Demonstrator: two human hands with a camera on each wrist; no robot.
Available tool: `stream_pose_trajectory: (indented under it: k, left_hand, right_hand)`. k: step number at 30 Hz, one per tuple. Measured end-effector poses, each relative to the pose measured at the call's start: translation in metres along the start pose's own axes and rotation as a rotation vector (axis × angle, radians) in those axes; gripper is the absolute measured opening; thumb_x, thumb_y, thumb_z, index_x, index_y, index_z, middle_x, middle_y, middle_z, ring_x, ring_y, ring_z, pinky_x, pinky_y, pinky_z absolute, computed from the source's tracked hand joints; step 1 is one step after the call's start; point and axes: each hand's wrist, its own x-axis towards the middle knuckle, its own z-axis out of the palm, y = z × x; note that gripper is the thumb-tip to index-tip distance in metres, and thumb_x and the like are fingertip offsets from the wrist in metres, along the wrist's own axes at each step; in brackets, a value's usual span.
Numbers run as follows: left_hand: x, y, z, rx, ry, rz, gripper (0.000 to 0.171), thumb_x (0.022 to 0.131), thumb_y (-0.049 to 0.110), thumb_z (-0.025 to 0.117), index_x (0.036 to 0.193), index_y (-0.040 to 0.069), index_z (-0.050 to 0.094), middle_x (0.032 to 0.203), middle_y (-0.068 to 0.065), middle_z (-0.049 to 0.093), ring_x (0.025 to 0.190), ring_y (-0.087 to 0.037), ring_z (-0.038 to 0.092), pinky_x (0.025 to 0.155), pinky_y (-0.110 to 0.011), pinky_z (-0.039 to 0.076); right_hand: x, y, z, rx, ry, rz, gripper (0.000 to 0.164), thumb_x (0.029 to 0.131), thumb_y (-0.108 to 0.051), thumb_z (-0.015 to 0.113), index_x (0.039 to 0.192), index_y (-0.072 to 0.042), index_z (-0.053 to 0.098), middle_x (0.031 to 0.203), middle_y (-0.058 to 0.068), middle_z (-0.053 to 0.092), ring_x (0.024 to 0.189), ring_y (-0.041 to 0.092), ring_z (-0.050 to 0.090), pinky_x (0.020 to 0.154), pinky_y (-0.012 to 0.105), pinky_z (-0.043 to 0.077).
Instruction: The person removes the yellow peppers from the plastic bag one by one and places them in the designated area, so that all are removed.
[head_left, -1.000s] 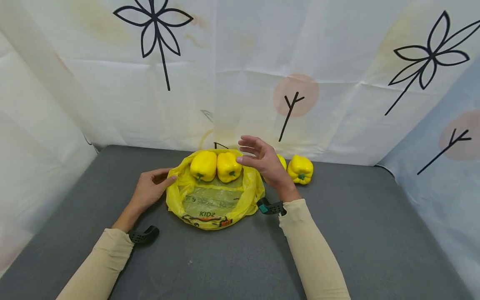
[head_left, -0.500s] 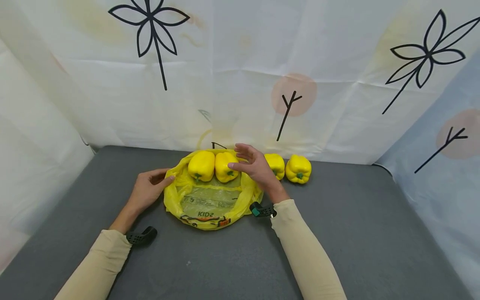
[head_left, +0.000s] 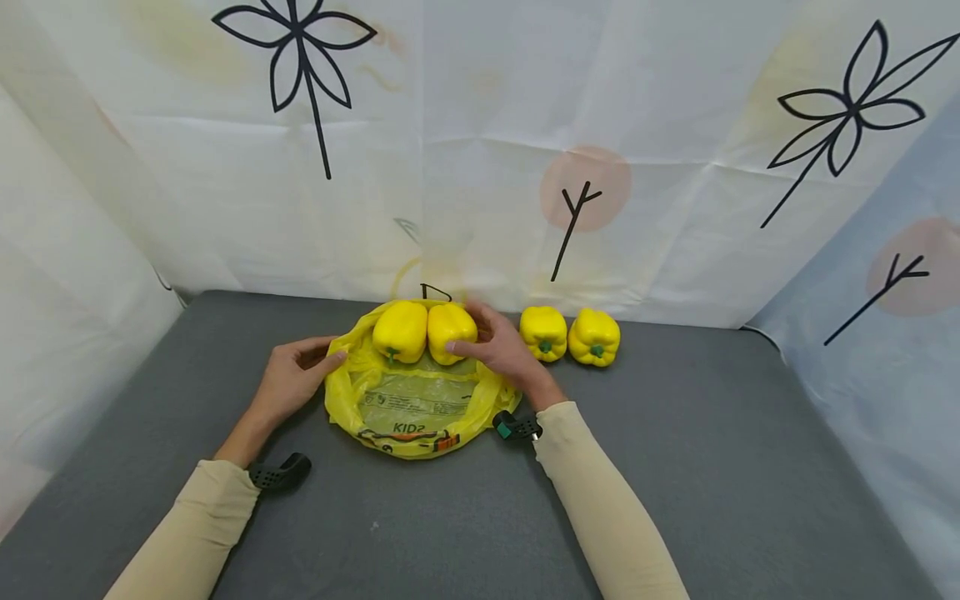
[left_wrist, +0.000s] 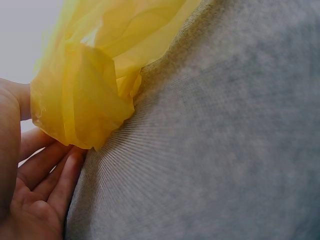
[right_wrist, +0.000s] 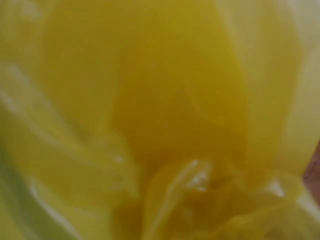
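Observation:
A yellow plastic bag (head_left: pixel 347 400) with dark printing lies with its mouth spread wide. Inside, at the back, two yellow bell peppers sit side by side: the left pepper (head_left: pixel 400 332) and the right pepper (head_left: pixel 442 323). My left hand (head_left: pixel 294 377) pinches the bag's left rim between thumb and fingers; the left wrist view shows the crumpled film (left_wrist: pixel 82 100) over the fingers. With its thumb in front and fingers behind, my right hand (head_left: pixel 507 350) grips the right pepper. Blurred yellow film (right_wrist: pixel 175 100) fills the right wrist view and hides most of that hand.
Two more yellow bell peppers stand outside the bag to its right, a nearer-in pepper (head_left: pixel 544 333) and an outer pepper (head_left: pixel 594 337). The dark grey table (head_left: pixel 735 433) ends at a pale fabric wall (head_left: pixel 480 167) with plant drawings.
My right hand has come down and left from over the bag's right side onto the right pepper, uncovering the peppers outside. The left hand keeps its place on the rim.

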Motion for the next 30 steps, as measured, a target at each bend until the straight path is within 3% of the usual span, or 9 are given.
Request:
stream_pose_trajectory:
  k: [5,8,9,18,25,30]
  left_hand:
    - [-0.0001,-0.0002,0.0002,0.001,-0.002,0.003,0.047,0.103,0.029,0.063,0.14,-0.001,0.059,0.134,-0.022,0.062,0.116,-0.031,0.063,0.082,-0.01,0.047]
    - [-0.0003,0.0003,0.0002,0.0,-0.003,0.005,0.047,0.103,0.029,0.063,0.14,-0.001,0.06,0.133,-0.022,0.063,0.116,-0.031,0.063,0.082,-0.01,0.047]
    - [-0.0005,0.0006,-0.0001,-0.002,-0.004,0.005,0.047,0.104,0.028,0.063,0.14,-0.001,0.06,0.133,-0.023,0.063,0.117,-0.037,0.062,0.082,-0.01,0.047]
    - [0.0004,-0.0005,0.001,-0.001,0.002,-0.012,0.047,0.103,0.029,0.063,0.139,-0.001,0.06,0.133,-0.023,0.063,0.116,-0.035,0.062,0.081,-0.01,0.047]
    - [0.0003,0.0007,0.0007,0.005,0.012,-0.003,0.046,0.103,0.028,0.064,0.138,-0.001,0.061,0.132,-0.022,0.064,0.106,-0.008,0.062,0.081,-0.01,0.048]
    - [0.0001,0.0011,0.0004,0.011,0.016,-0.002,0.046,0.102,0.029,0.065,0.138,0.0,0.062,0.131,-0.021,0.064,0.104,-0.003,0.06,0.081,-0.01,0.048]
  right_hand:
    - [-0.0007,0.0011,0.0014,-0.028,-0.005,0.009,0.081,0.096,-0.009,0.072,0.161,-0.006,0.024,0.162,0.013,0.031,0.141,0.031,0.041,0.109,0.043,0.044]
    - [-0.0011,0.0006,0.0016,-0.061,0.005,0.022,0.081,0.094,-0.011,0.074,0.16,-0.008,0.028,0.161,0.012,0.032,0.14,0.031,0.042,0.109,0.045,0.043]
    - [-0.001,0.0005,0.0016,-0.072,0.008,0.024,0.081,0.093,-0.011,0.075,0.16,-0.009,0.03,0.16,0.012,0.034,0.139,0.032,0.043,0.109,0.046,0.043]
    - [-0.0028,-0.0023,0.0031,-0.104,-0.009,0.042,0.083,0.091,-0.015,0.078,0.159,-0.009,0.032,0.151,0.014,0.045,0.13,0.031,0.051,0.104,0.044,0.046]
    - [-0.0033,-0.002,0.0029,-0.104,-0.031,0.061,0.082,0.094,-0.017,0.075,0.16,-0.008,0.028,0.152,0.015,0.044,0.132,0.031,0.049,0.104,0.043,0.046]
    - [-0.0023,-0.0009,0.003,-0.107,-0.037,0.056,0.076,0.096,-0.018,0.073,0.159,-0.006,0.031,0.149,0.015,0.047,0.131,0.03,0.051,0.103,0.042,0.047]
